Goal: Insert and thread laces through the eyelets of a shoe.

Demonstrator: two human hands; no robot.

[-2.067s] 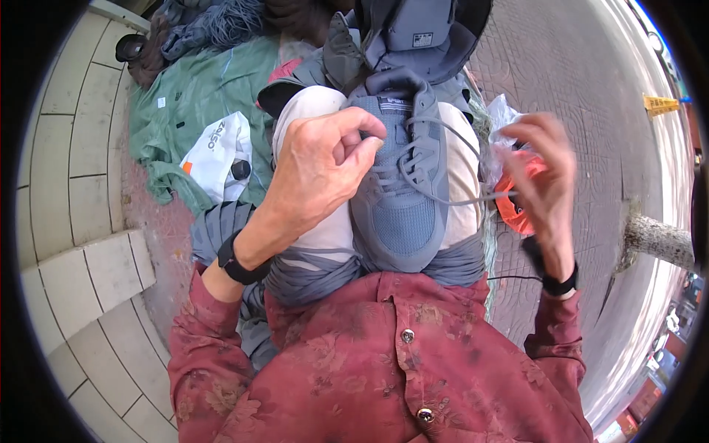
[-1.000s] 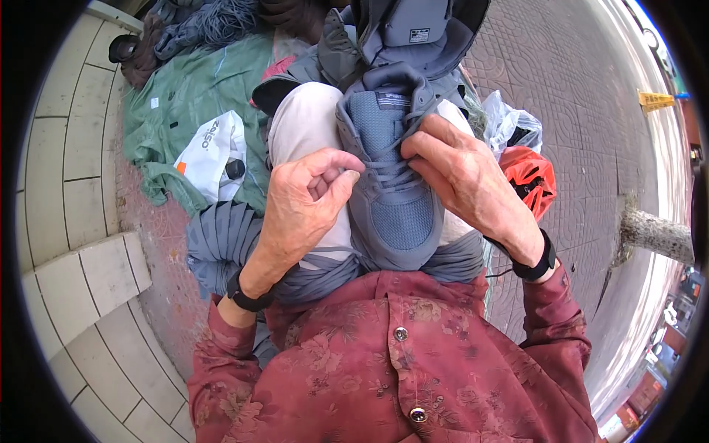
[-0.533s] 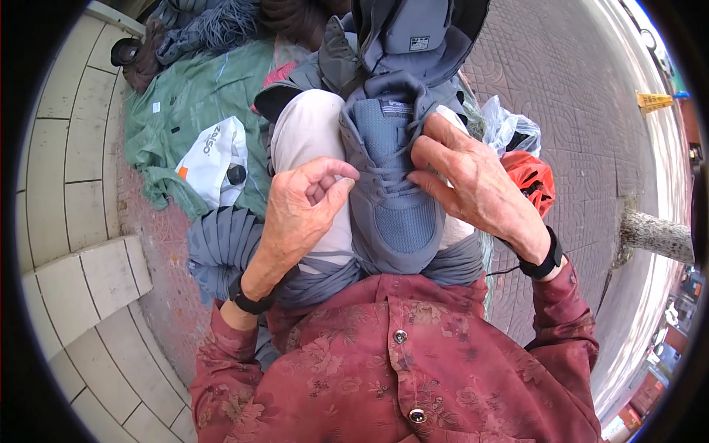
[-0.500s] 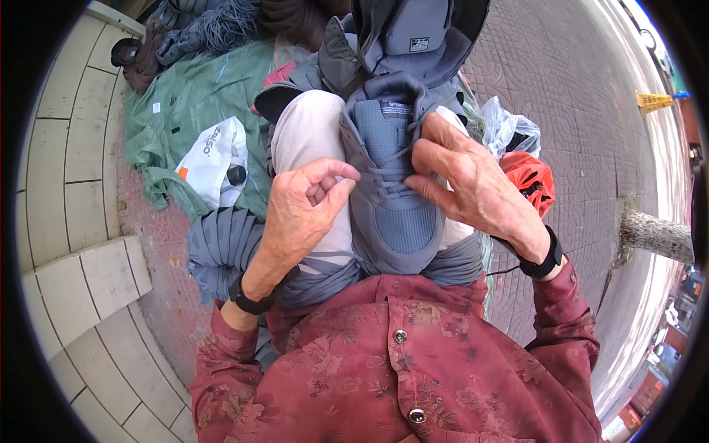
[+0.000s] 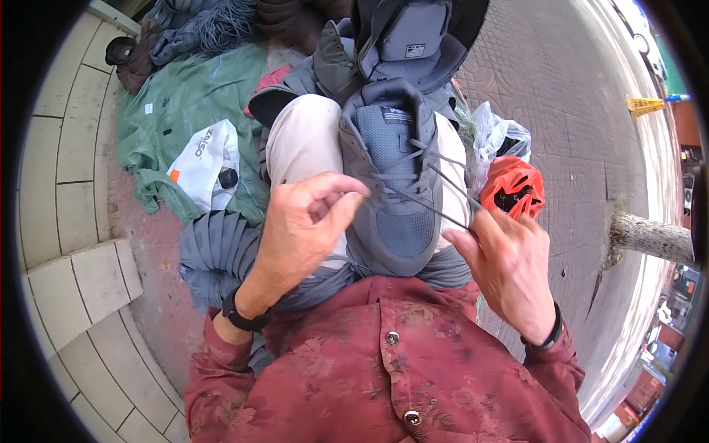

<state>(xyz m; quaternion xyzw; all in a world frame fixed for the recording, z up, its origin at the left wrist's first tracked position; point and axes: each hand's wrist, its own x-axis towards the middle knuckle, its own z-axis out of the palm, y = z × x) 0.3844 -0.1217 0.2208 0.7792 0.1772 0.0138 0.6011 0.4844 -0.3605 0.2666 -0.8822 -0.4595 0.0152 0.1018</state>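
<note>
Between the pale-clothed knees (image 5: pixel 304 144): I have a grey shoe (image 5: pixel 399 235), toe toward the wearer's red shirt (image 5: pixel 332 347), its mesh tongue facing up at my camera.
Lace, lower part: the grey lace (image 5: pixel 399 177) crosses below the tongue in a few rows above the toe; I judge this stretch to be threaded.
Lace, loose part: two strands run out from the shoe to the right, one from the upper right side and one from lower down, and they meet at the right hand.
Upper eyelets: on the left flap I see no lace in the top ones; on the right flap it reaches higher. I cannot count the holes from here.
Right hand (image 5: pixel 509 262): gripping the strands between thumb and fingers, off to the right of the shoe, with both looking fairly straight.
Left hand (image 5: pixel 301 221): thumb and forefinger pinched together at the shoe's left edge; whether anything is caught between them, I cannot tell.
Progress on the lacing: partway, by my reading. What seems left is the top of the shoe and the slack outside it; I see no knot or bow.
Beyond the left knee: a white bag (image 5: pixel 203 162) lies on a green sheet (image 5: pixel 185 96).
Beyond the right knee: an orange-red plastic bag (image 5: pixel 509 177) sits near a clear one (image 5: pixel 489 136).
</note>
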